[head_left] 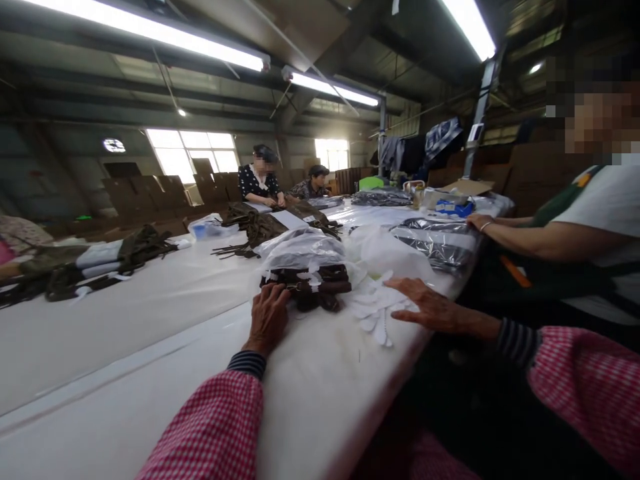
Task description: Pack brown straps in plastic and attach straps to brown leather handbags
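A bundle of dark brown belts lies on the white-covered table in front of me, with white paper strips around its middle. My left hand rests at the bundle's left end, palm down, fingers laid against it rather than wrapped round. Right of the belts is a loose heap of white paper strips, some with scalloped edges. Over the right side of this heap, my right hand reaches in with thumb and fingers apart, holding nothing that I can see. Clear plastic bags sit just behind the belts.
The table's right edge runs close below my right arm. Packed dark garments in plastic lie near a co-worker's hand at right. Olive-brown garments lie farther back by another person, with more at left.
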Motion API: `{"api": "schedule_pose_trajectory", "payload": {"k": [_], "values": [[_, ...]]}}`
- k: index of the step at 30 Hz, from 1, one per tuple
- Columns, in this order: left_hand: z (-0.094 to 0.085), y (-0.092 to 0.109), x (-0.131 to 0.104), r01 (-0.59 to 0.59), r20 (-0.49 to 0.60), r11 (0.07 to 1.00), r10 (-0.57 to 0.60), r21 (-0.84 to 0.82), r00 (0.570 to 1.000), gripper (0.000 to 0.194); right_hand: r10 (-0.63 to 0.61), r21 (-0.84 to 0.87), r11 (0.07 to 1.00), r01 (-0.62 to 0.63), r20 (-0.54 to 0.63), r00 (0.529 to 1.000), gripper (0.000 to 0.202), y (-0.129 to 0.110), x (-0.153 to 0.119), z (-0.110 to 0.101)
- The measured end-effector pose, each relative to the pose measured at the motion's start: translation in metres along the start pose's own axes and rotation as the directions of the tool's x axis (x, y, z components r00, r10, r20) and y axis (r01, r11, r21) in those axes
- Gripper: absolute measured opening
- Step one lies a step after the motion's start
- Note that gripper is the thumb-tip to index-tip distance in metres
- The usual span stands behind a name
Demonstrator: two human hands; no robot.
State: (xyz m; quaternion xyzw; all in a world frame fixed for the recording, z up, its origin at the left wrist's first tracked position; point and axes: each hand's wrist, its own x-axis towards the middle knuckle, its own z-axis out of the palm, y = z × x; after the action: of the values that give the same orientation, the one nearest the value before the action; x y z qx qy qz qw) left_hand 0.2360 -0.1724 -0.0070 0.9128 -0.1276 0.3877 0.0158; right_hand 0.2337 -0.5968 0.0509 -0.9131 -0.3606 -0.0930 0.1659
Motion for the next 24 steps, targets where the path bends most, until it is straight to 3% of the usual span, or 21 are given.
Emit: {"api": "schedule_pose_trajectory", "payload": {"k": [3, 7, 12, 16, 21, 24], "values": [[-0.006, 0.004, 0.002, 0.002, -0.033, 1.000, -0.001, 0.003, 0.999, 0.022, 0.061, -0.017, 0.998, -0.060, 0.119, 0.991, 0.083, -0.006, -0.016, 0.026], [-0.014, 0.021, 0.007, -0.081, -0.097, 0.996, 0.076, -0.048, 0.992, 0.010, 0.107, -0.129, 0.988, -0.090, 0.133, 0.985, 0.067, -0.032, 0.004, 0.056], [-0.018, 0.042, 0.013, -0.277, -0.032, 0.956, 0.275, -0.099, 0.961, 0.034, 0.103, -0.175, 0.981, -0.086, 0.094, 0.990, 0.058, -0.053, 0.043, 0.072], [-0.016, 0.042, 0.014, -0.242, -0.004, 0.965, 0.243, -0.102, 0.970, 0.036, 0.106, -0.163, 0.982, -0.097, 0.049, 0.993, 0.054, -0.057, 0.050, 0.075], [-0.017, 0.036, 0.015, -0.237, -0.090, 0.964, 0.227, -0.124, 0.970, 0.030, 0.060, 0.005, 0.998, -0.060, -0.023, 0.998, 0.060, -0.048, 0.046, 0.075], [-0.022, 0.049, 0.014, -0.246, -0.159, 0.953, 0.219, -0.176, 0.963, 0.031, 0.073, 0.203, 0.978, -0.054, -0.087, 0.994, 0.075, -0.039, 0.045, 0.075]]}}
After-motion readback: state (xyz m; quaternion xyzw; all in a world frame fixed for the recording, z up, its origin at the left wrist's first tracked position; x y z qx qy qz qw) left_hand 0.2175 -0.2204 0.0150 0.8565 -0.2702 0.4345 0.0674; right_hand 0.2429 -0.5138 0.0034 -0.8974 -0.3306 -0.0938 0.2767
